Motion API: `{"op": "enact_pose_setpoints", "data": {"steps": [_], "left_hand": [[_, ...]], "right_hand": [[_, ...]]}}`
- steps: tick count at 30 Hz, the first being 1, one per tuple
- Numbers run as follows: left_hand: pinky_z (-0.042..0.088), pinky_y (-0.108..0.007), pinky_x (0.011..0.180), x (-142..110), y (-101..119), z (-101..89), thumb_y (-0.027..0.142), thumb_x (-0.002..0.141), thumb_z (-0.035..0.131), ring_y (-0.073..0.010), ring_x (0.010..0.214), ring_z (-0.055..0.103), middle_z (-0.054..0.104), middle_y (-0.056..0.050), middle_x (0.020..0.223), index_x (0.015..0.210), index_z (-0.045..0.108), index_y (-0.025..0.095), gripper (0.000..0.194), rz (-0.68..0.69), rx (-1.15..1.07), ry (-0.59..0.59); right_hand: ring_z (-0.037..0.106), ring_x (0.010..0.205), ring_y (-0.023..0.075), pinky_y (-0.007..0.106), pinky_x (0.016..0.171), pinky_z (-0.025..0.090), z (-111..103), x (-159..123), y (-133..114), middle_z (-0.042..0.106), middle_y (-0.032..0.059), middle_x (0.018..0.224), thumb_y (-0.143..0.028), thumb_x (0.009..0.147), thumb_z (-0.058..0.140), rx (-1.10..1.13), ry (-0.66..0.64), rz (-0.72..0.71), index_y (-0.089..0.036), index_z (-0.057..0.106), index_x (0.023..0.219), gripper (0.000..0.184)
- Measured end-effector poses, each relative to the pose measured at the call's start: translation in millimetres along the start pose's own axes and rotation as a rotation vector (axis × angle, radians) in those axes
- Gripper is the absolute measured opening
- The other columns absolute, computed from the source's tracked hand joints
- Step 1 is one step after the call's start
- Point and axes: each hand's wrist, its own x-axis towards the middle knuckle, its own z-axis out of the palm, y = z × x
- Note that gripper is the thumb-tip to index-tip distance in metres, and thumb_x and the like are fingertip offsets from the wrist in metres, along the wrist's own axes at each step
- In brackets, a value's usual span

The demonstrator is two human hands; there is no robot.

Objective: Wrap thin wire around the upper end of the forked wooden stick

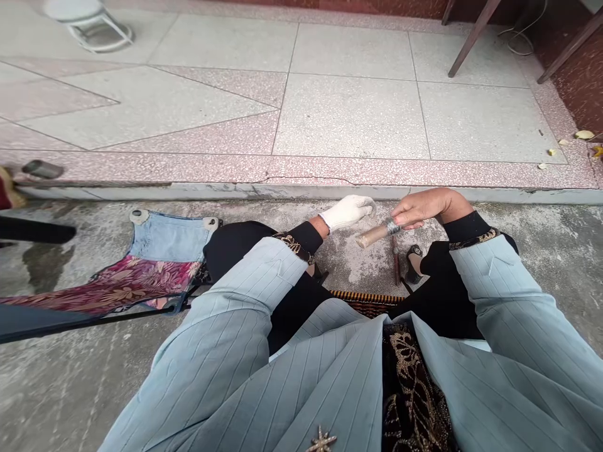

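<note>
My left hand wears a white knitted glove. Its fingers are curled together, and I cannot make out what, if anything, is in them. Bare, my right hand grips one end of a tan cylinder that looks like a wooden stick or handle. Silvery wire-like winding circles it close to my fingers. The cylinder tilts down to the left, its free end just below the gloved hand, apart from it. Under my right hand, a thin dark reddish rod is seen near the ground by my shoe.
A wicker edge shows between my knees. To the left stands a folding lounger with denim and floral cloth. Ahead runs a raised tiled step holding a metal cup, a white stool and wooden legs.
</note>
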Motion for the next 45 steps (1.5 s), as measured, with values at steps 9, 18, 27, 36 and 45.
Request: {"op": "enact_pose_setpoints", "data": {"steps": [9,18,27,36,45], "left_hand": [[0.042,-0.019,0.052,-14,7,-1.9,0.038,0.090,0.062,-0.0096,0.056,0.059,0.063,-0.003,0.066,0.088,0.062,0.012,0.025,0.013,-0.505,-0.294],[0.036,-0.016,0.047,-9,-4,10.0,0.032,0.097,0.054,-0.0028,0.042,0.045,0.065,-0.001,0.066,0.091,0.061,0.012,0.021,0.039,-0.543,-0.224],[0.040,-0.015,0.048,-16,10,12.8,0.022,0.095,0.051,-0.0021,0.045,0.046,0.064,0.000,0.069,0.097,0.066,0.011,0.018,0.036,-0.447,0.043],[0.046,-0.017,0.053,-18,4,19.6,0.022,0.090,0.061,-0.0047,0.052,0.057,0.066,-0.003,0.074,0.097,0.066,0.010,0.015,0.017,-0.593,0.020],[0.052,-0.022,0.060,-20,11,22.1,0.025,0.085,0.065,-0.0110,0.061,0.067,0.069,-0.004,0.078,0.095,0.064,0.011,0.017,-0.038,-0.626,0.080]], "right_hand": [[0.064,0.086,0.0291,0.035,0.067,0.041,-15,33,14,0.068,0.0212,0.097,-0.059,0.099,0.040,-0.390,0.664,0.706,-0.009,0.068,0.098,0.057],[0.057,0.069,0.0200,0.032,0.067,0.038,-19,37,29,0.061,0.0089,0.072,-0.046,0.104,0.037,-0.094,0.893,0.394,-0.012,0.067,0.097,0.046],[0.040,0.047,0.0086,0.023,0.046,0.031,3,43,3,0.047,-0.0027,0.061,-0.062,0.086,0.064,0.882,0.876,-0.216,-0.018,0.054,0.084,0.045],[0.040,0.043,0.0039,0.019,0.042,0.031,19,43,-3,0.053,-0.0034,0.059,-0.017,0.071,0.076,1.200,0.800,-0.278,-0.016,0.051,0.076,0.026],[0.037,0.042,0.0038,0.017,0.040,0.032,21,52,-6,0.048,-0.0057,0.055,-0.019,0.074,0.078,1.328,0.889,-0.293,-0.017,0.049,0.077,0.029]]}}
